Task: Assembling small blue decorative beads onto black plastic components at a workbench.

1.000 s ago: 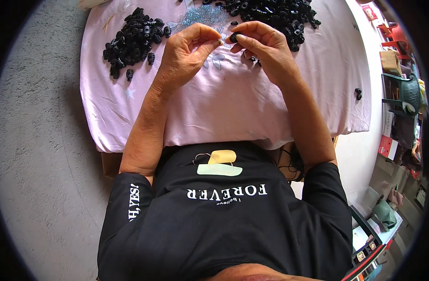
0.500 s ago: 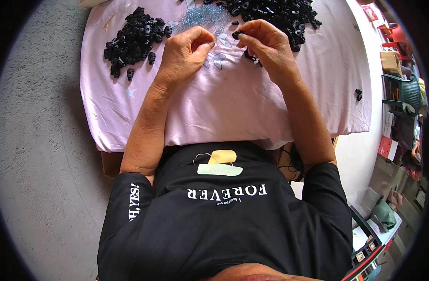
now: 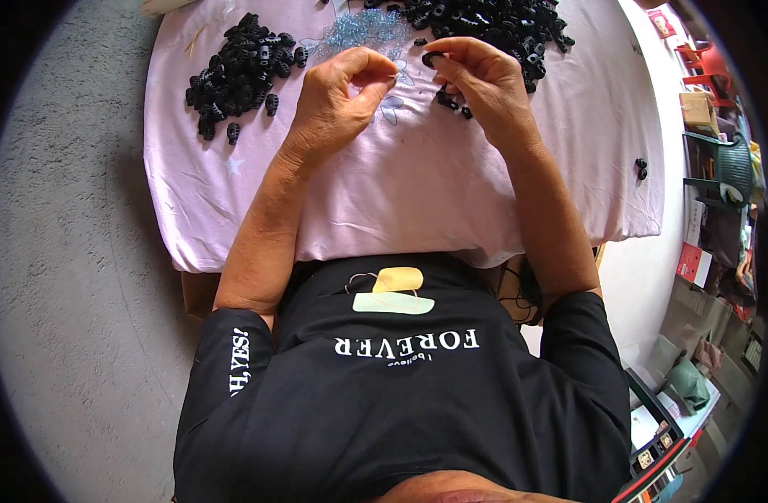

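Note:
My right hand (image 3: 491,90) pinches a small black plastic piece (image 3: 432,59) between thumb and forefinger, above the cloth-covered table. To its left, my left hand (image 3: 340,94) is closed with thumb and forefinger tips together; whatever they hold is too small to make out. Behind and between my hands lies a tangled heap of fine, shiny light-blue coils (image 3: 369,29). Beyond my left hand is a pile of small black ribbed pieces (image 3: 248,74). A larger black pile (image 3: 505,25) spreads behind my right hand. A few loose black pieces (image 3: 449,101) lie beside that hand.
A pink patterned cloth (image 3: 401,201) covers the table. Two black pieces (image 3: 642,169) lie near its right edge, and thin tan sticks (image 3: 195,38) at the far left. Green chair (image 3: 730,168), red chair (image 3: 709,63) and boxes (image 3: 700,113) stand on the right.
My left hand has moved slightly right. The black piece in my right hand has turned and risen a little, and more of the loose pieces beside that hand show.

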The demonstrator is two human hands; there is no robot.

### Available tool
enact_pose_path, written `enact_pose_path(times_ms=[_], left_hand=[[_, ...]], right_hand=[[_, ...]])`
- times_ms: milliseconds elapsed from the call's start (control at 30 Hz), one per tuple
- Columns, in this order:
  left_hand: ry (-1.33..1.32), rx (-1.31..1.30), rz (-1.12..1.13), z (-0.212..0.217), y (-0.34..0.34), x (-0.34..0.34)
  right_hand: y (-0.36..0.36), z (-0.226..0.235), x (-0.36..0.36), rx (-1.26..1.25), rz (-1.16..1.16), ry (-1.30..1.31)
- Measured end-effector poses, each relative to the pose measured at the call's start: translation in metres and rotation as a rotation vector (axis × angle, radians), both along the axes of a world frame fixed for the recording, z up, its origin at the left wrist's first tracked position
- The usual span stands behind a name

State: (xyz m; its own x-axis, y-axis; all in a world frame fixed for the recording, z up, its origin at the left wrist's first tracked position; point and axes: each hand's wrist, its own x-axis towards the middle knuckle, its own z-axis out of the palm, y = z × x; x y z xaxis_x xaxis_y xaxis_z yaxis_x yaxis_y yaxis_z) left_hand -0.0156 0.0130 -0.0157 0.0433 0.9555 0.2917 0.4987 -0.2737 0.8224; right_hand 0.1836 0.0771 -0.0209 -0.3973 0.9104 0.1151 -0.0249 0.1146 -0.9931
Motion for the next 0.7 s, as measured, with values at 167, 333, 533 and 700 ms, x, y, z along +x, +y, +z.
enact_pose_path(times_ms=[167, 333, 533, 700], left_hand=[[-0.192, -0.048, -0.053, 0.0030, -0.0015, 0.0024], [-0.299, -0.041, -0.054, 0.0025, -0.0009, 0.0034], [-0.214, -0.090, -0.074, 0.0040, -0.0027, 0.0008], [-0.181, -0.114, -0.068, 0.0040, -0.0036, 0.0014]], right_hand=[[-0.0041, 0.0005, -0.0041, -0.042, 0.100, 0.007], [-0.0058, -0.0004, -0.0043, -0.081, 0.166, 0.036], [-0.0045, -0.0009, -0.0032, -0.113, 0.198, 0.063], [-0.0073, -0.0048, -0.0067, -0.019, 0.186, -0.002]])
